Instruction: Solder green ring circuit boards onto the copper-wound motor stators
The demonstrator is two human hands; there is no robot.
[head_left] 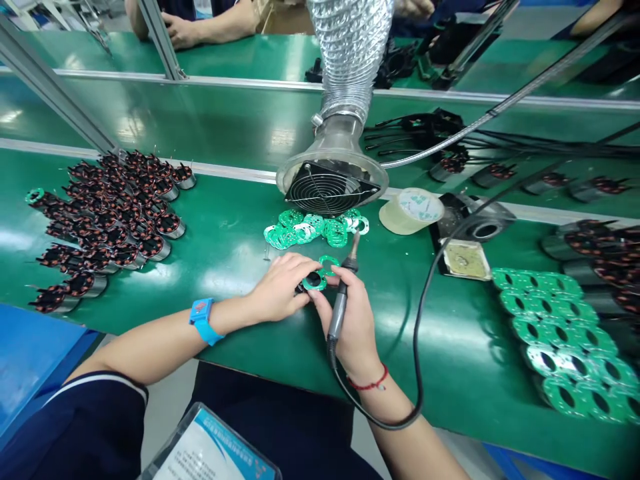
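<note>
My left hand (283, 287) is closed around a small dark motor stator topped with a green ring circuit board (316, 280), pressing it to the green bench mat (225, 267). My right hand (350, 320) grips a soldering iron (343, 293); its tip points up and away, just past the ring board. The iron's black cable (420, 313) loops off to the right. A blue strap sits on my left wrist, a red string on my right.
A pile of loose green ring boards (313, 228) lies under the fume-extractor fan (333, 187). Several copper-wound stators (110, 213) crowd the left. Finished green-topped units (560, 333) fill the right, beside a tape roll (411, 210) and sponge tray (465, 259). Another person's hand (180, 30) rests across the far bench.
</note>
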